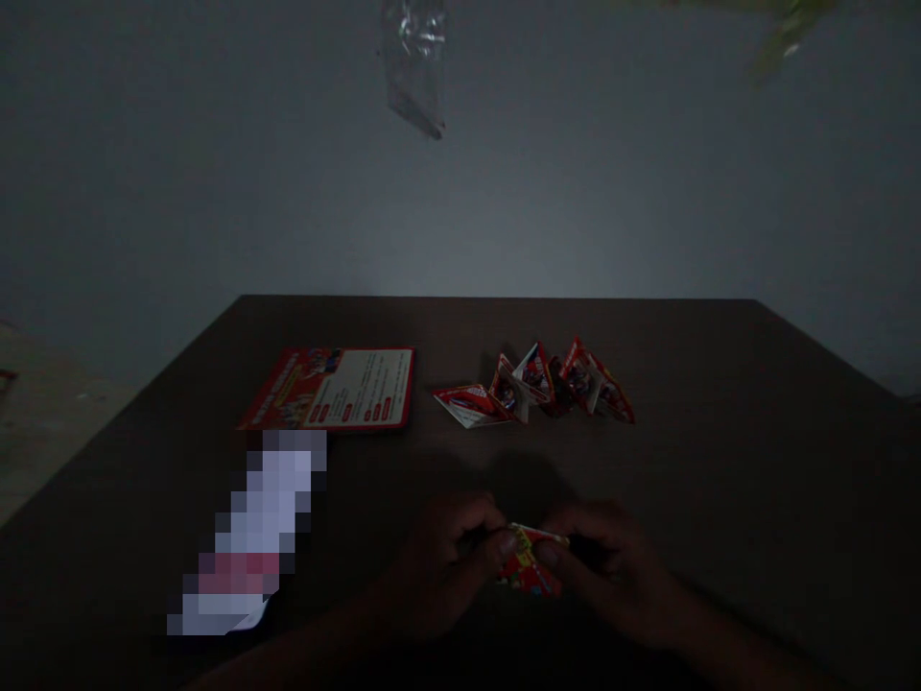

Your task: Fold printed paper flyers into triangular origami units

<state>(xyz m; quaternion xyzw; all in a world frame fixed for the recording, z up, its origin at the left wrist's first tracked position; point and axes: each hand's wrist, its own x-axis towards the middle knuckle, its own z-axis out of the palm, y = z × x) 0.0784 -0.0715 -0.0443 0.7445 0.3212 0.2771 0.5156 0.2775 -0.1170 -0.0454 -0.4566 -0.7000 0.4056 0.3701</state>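
Observation:
Low in the head view, my left hand (455, 561) and my right hand (615, 564) grip a small folded piece of red printed paper (531, 568) between them. Both thumbs press on its face, and the other fingers are curled behind it. Yellow print and a pale upper edge show on the paper. Its lower part fades into the dark. Beyond my hands lie several folded red and white paper pieces (512, 392) in a row, peaked and partly overlapping.
A brown table (691, 384) stands against a grey wall (576, 173). Left on it are a stack of red and white printed sheets (366, 389) and a bright, phone-like thing (263, 537), mostly pixelated. A clear plastic bag (415, 67) hangs on the wall. The light is dim.

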